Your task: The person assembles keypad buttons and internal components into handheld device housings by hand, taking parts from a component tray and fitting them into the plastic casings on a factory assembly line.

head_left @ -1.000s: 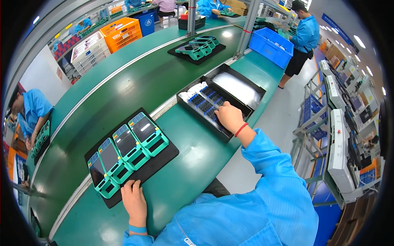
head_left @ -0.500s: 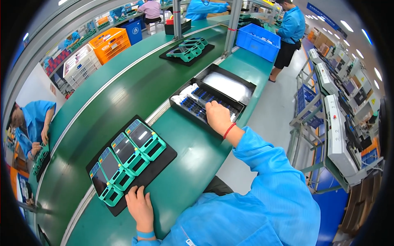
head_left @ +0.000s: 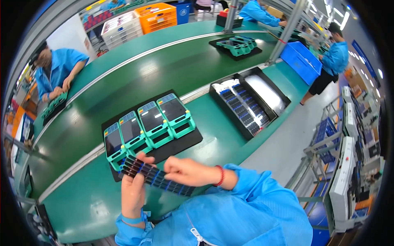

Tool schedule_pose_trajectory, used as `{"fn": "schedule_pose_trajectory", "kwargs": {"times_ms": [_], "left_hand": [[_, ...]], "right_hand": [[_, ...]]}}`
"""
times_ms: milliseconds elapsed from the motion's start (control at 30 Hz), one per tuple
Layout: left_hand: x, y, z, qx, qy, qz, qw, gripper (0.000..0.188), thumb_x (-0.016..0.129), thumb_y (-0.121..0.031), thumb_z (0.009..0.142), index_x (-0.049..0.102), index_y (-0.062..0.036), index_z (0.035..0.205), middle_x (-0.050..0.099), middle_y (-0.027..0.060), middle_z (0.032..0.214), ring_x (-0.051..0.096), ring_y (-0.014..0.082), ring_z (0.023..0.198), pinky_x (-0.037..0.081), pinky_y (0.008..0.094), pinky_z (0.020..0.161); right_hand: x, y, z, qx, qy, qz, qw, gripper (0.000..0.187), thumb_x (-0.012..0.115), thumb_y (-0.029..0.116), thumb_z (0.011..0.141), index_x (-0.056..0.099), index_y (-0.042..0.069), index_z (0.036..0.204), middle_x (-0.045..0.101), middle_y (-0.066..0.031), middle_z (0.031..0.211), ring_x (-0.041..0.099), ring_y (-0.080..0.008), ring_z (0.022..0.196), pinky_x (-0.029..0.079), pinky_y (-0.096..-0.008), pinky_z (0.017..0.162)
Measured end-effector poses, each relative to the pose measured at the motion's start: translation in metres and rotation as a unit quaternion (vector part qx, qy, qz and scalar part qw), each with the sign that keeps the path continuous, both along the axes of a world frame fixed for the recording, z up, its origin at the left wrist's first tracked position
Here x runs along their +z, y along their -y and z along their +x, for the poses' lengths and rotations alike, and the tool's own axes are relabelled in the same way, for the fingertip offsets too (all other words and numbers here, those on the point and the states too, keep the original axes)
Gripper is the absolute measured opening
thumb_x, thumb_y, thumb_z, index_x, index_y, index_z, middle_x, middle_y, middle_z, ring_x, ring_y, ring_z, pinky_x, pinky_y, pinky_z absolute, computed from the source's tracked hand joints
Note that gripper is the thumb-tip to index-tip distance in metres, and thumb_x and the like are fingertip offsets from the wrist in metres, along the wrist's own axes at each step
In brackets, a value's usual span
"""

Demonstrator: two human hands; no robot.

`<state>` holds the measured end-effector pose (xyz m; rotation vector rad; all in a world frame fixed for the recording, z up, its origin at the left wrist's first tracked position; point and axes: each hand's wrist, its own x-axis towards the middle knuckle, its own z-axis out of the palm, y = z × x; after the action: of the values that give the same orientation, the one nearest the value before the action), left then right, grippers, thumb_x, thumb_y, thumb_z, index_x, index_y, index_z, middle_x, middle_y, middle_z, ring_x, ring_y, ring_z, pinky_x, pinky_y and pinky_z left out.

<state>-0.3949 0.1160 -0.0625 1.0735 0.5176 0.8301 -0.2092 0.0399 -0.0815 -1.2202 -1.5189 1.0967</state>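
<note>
In front of my body I hold a dark sheet (head_left: 155,177) divided into rows of small black pieces with blue marks. My left hand (head_left: 132,194) is closed on its left end, thumb on top and fingers beneath. My right hand (head_left: 189,171) has its fingers pinched together at the sheet's upper edge; whether a single piece is between them is too small to tell. Just beyond, several green frames with dark screens (head_left: 150,121) stand side by side on a black mat (head_left: 188,144). To the right, an open black box (head_left: 251,130) contains similar sheets (head_left: 242,102).
A second black mat with green frames (head_left: 238,47) lies farther back on the dark green belt (head_left: 135,78). A blue crate (head_left: 301,61) stands at the far right by a metal post (head_left: 289,30). One co-worker (head_left: 61,69) handles green frames at left; others work behind.
My right hand has left the black box and come back to my left hand. A sheet is now between them. My left hand has lifted off the mat's edge. The view has shifted.
</note>
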Motion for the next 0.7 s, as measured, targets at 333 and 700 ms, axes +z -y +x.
{"fn": "schedule_pose_trajectory", "kwargs": {"times_ms": [333, 700], "left_hand": [[-0.011, -0.009, -0.091, 0.188, 0.002, -0.058, 0.980, 0.025, 0.048, -0.022, 0.097, 0.052, 0.0010, 0.108, 0.059, 0.0118, 0.078, 0.059, 0.0234, 0.073, 0.049, 0.0364, 0.069], [-0.029, -0.033, -0.087, 0.109, -0.047, -0.127, 0.985, 0.019, 0.054, -0.016, 0.092, 0.053, -0.0015, 0.104, 0.065, 0.0173, 0.094, 0.067, 0.0283, 0.080, 0.055, 0.0385, 0.072]], "right_hand": [[-0.056, -0.053, -0.034, -0.092, -0.507, -0.394, 0.761, 0.027, 0.062, 0.029, 0.089, 0.051, 0.006, 0.096, 0.061, -0.0158, 0.109, 0.036, -0.0041, 0.054, 0.026, -0.0176, 0.039], [-0.075, -0.264, 0.055, -0.183, -0.455, -0.283, 0.824, 0.017, 0.056, 0.019, 0.090, 0.053, 0.003, 0.093, 0.062, -0.0116, 0.093, 0.030, -0.0045, 0.044, 0.023, -0.0188, 0.035]]}}
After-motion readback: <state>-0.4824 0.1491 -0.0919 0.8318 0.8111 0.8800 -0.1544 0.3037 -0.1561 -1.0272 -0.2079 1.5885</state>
